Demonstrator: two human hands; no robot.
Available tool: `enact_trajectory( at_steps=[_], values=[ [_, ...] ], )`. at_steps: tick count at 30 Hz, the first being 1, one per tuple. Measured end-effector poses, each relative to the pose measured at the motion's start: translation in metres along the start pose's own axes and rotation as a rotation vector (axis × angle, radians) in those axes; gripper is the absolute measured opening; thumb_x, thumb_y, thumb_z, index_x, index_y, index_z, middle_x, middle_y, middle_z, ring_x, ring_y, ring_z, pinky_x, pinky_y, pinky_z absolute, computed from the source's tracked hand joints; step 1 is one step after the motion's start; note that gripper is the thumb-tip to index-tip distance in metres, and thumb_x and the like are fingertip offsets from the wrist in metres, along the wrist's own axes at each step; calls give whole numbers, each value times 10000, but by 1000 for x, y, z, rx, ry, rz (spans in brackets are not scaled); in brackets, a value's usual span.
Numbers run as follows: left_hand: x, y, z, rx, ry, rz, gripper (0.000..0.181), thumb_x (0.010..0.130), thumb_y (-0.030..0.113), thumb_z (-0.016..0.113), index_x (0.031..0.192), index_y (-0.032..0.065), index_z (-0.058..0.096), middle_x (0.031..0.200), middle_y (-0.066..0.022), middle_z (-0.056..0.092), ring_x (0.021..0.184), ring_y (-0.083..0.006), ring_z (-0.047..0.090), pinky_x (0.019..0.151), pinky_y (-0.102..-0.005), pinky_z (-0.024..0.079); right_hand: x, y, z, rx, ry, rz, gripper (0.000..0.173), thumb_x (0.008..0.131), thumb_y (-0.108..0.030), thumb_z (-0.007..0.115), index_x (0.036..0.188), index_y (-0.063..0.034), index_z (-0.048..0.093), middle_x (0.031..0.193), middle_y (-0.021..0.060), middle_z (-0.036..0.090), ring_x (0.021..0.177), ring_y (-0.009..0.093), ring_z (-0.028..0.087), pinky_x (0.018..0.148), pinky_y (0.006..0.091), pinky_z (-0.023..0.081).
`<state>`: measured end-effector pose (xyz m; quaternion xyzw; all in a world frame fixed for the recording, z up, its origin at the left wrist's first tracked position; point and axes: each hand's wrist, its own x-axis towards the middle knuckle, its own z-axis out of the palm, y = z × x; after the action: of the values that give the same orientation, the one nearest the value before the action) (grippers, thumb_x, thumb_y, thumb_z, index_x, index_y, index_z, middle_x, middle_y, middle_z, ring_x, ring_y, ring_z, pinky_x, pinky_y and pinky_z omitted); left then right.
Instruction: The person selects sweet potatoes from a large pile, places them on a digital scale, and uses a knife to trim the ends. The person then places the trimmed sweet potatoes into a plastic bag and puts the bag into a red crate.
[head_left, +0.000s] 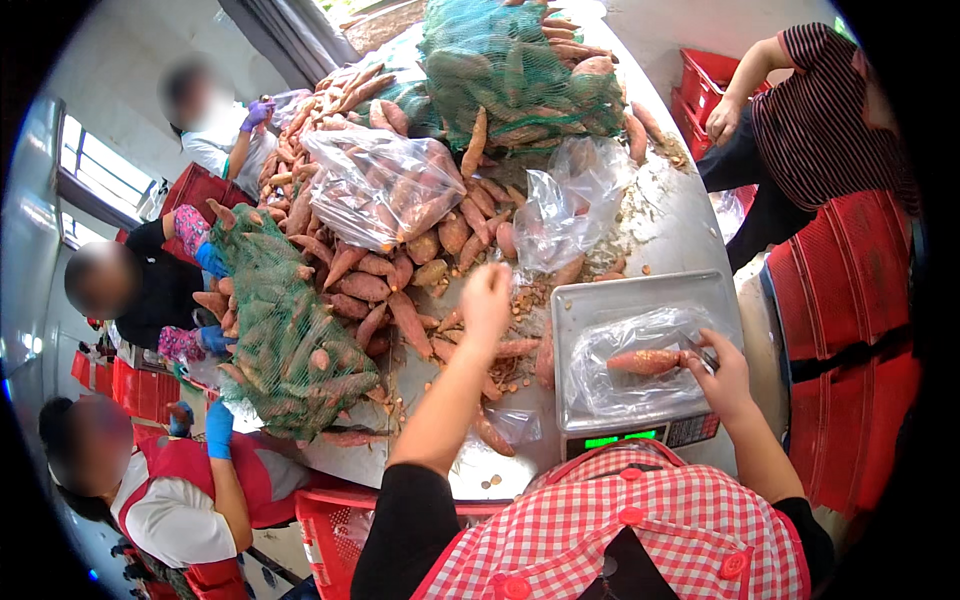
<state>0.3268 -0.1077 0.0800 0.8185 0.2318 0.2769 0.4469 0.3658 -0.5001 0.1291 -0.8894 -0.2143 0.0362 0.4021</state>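
My right hand (726, 379) grips a small knife (699, 354) above the pan of a digital scale (637, 289). Beneath the blade, one sweet potato (643, 362) lies on a clear plastic bag (600, 390) spread over the pan. Its narrow end reaches my right fingers; whether they touch it is unclear. My left hand (486, 300) is blurred, fingers curled together, over the table next to a heap of sweet potatoes (364, 286). Whether it holds something small cannot be seen. A crumpled clear bag (559, 225) lies just beyond it.
Green mesh sacks of sweet potatoes stand at the back (517, 82) and left (292, 337). A filled clear bag (386, 187) rests on the heap. Cut scraps (525, 300) litter the metal table (675, 217). Several people sit around it; red crates (840, 277) stand right.
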Motion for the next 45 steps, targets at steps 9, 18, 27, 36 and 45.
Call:
enact_trajectory(
  at_steps=[9, 18, 27, 36, 45],
  values=[
    [132, -88, 65, 523, 179, -348, 553, 765, 415, 702, 995, -61, 542, 913, -242, 651, 898, -400, 634, 756, -459, 499, 4, -48, 7, 259, -154, -73, 183, 790, 9, 646, 972, 16, 636, 791, 95, 643, 688, 136, 586, 627, 270, 463],
    [12, -57, -10, -1203, -106, -469, 287, 796, 245, 547, 946, 3, 578, 645, -63, 550, 550, -213, 517, 501, -324, 396, -2, -43, 1, 495, -215, 90, 130, 881, -27, 542, 967, 27, 623, 821, 51, 637, 721, 82, 560, 666, 221, 450],
    [-145, 79, -94, -917, -246, -385, 405, 822, 308, 596, 1060, -10, 519, 669, -48, 530, 485, -120, 433, 436, -252, 312, 24, -157, 27, 264, -559, -432, 208, 866, -153, 546, 1007, -14, 610, 849, 183, 627, 790, 354, 616, 706, 397, 492],
    [-188, 98, -117, -832, -221, -328, 374, 847, -14, 533, 1220, -20, 500, 997, -60, 621, 708, -49, 552, 462, -186, 455, 6, -199, 59, 59, -449, -773, 278, 906, -310, 549, 790, -59, 523, 703, 130, 591, 665, 349, 601, 554, 444, 462],
    [-195, 95, -127, -686, -255, -317, 302, 828, -16, 558, 1130, -21, 537, 910, -25, 586, 691, -72, 539, 568, -208, 432, 7, -206, 57, -123, -544, -645, 265, 921, -301, 517, 894, -46, 583, 778, 166, 632, 748, 337, 624, 628, 438, 480]
  ],
)
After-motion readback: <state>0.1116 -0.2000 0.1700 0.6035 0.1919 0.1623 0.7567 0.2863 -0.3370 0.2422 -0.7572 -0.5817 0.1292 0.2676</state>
